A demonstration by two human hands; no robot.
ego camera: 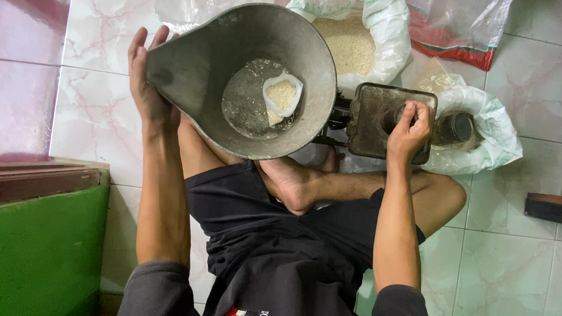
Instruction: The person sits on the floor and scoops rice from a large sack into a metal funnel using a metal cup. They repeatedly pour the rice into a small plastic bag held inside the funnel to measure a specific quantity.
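Seated cross-legged on pale marble-pattern floor tiles, bare foot tucked just below the scale.

Left hand: open, palm pressed flat against the spout side of the grey metal scale pan, fingers extended upward along its outer wall. Inside the pan, to the right of this hand: a small clear plastic bag of rice, mouth open, lying on the pan floor among loose grains.

Right hand: closed, fingers pinched around a dark cylindrical weight seated on the flat weight platform of the balance scale. Just right of this hand: a second cylindrical weight, lying against a white plastic sack.

Beyond both hands: a large white sack of rice, top rolled open, grain exposed. Farther right of it: a clear bag with a red band, crumpled on the tiles.

Well right of the right hand: a dark rectangular block. Left of the left arm: a green surface.
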